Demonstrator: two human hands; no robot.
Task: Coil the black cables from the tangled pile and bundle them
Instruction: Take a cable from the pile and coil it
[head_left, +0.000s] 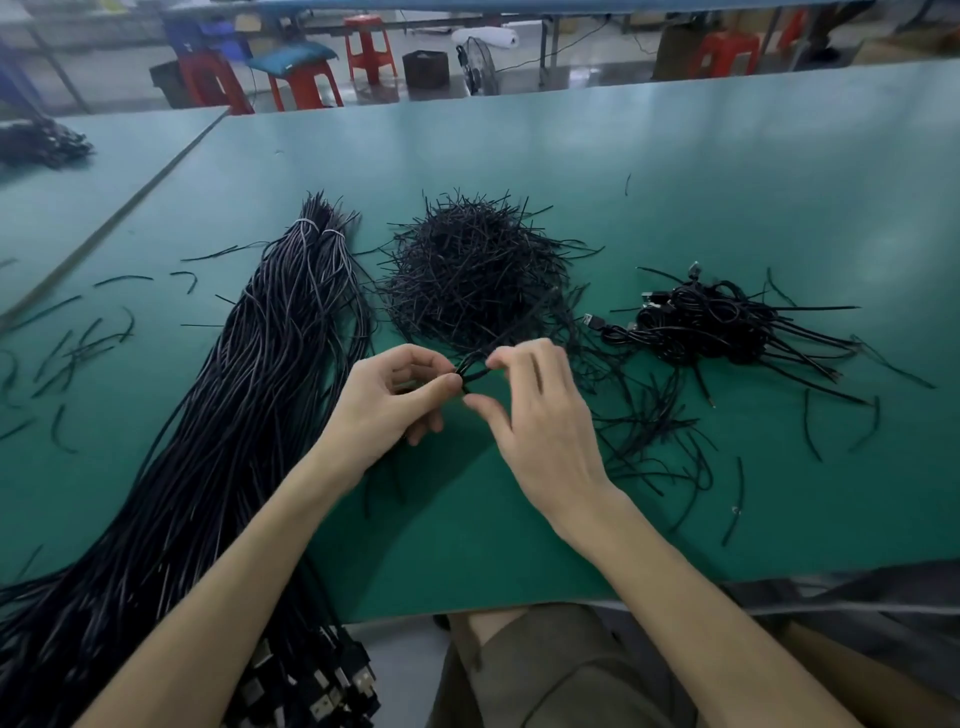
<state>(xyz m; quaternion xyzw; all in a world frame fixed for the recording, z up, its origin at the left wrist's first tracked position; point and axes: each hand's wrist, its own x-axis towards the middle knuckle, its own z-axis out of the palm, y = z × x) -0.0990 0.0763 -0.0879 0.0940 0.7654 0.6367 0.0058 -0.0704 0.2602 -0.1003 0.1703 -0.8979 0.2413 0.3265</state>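
Note:
A long bundle of straight black cables (249, 395) lies on the left of the green table (519, 545), its USB plugs hanging over the near edge. Behind my hands sits a heap of short black twist ties (467, 270). Coiled black cables (711, 322) are piled on the right. My left hand (384, 400) and my right hand (535, 410) meet above the table's middle. Both pinch a thin black tie (470, 370) between thumb and fingers. Whether my left hand also holds a coil inside its curled fingers is hidden.
Loose black ties (78, 348) are scattered at the far left, and more ties (654, 441) lie right of my right hand. Another cable heap (41, 143) sits on the neighbouring table. Red stools (306, 85) and a fan (478, 65) stand beyond the far edge.

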